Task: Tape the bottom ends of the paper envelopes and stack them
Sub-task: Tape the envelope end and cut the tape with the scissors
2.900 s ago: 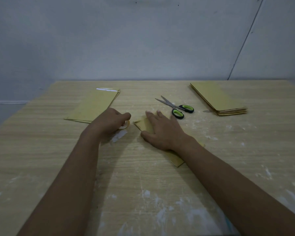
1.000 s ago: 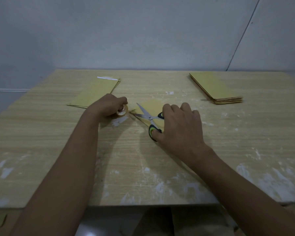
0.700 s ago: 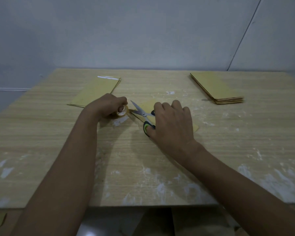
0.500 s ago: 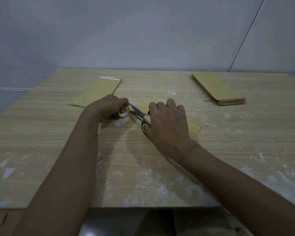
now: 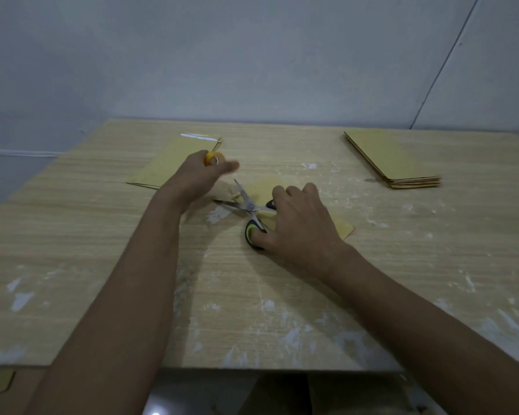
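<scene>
Now the left hand (image 5: 199,175), gripping the small yellow tape roll (image 5: 214,158), is lifting clear; the right hand (image 5: 294,223) is working open green-handled steel scissors (image 5: 249,209) over the tan paper envelope (image 5: 267,187); strip apparently cut.

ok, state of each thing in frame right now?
scissors: blades open, right hand gripping the handles
tape roll: held up off the table by left hand
envelope under scissors: flat on table
left envelope stack: flat, tape strip on far end
right envelope stack: flat, untouched
</scene>
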The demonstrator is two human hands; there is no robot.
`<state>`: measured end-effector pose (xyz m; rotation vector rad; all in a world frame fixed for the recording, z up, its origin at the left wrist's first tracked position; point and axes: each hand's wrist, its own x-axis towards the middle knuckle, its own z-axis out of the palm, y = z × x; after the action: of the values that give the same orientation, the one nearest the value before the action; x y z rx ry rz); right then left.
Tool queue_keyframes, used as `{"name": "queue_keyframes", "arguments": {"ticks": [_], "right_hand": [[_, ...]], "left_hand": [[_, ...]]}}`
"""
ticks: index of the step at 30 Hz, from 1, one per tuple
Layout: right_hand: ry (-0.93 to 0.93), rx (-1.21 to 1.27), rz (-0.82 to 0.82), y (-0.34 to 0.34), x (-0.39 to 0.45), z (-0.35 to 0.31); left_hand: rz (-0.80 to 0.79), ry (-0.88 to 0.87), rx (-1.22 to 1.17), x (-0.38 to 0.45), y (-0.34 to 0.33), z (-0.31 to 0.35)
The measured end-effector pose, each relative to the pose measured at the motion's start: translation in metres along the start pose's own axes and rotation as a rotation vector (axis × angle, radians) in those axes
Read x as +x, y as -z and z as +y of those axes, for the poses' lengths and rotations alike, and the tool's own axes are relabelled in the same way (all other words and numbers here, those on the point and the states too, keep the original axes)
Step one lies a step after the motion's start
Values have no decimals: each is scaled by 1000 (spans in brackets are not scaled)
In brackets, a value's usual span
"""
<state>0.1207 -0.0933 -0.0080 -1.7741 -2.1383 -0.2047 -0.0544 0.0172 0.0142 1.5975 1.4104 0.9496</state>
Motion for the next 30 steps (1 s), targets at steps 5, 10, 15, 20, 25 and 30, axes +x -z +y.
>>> {"name": "queue_keyframes", "arguments": {"ticks": [5, 10, 15, 20, 25, 30], "right_hand": [[-17, 71, 11, 3, -6, 0], [-53, 150, 16, 10, -3, 12], [-294, 288, 86, 16, 16, 46], [-454, 331, 159, 3, 47, 85], [-506, 366, 166, -12, 78, 100], [-527, 236, 128, -31, 100, 110]], "left_hand": [[-21, 31, 335, -1, -4, -11], [54, 11, 138, 2, -10, -10], [106, -124, 61, 15, -13, -11], [-36, -275, 261, 30, -39, -8], [-44, -309, 388, 61, -62, 9], [-15, -288, 511, 80, -79, 21]]}}
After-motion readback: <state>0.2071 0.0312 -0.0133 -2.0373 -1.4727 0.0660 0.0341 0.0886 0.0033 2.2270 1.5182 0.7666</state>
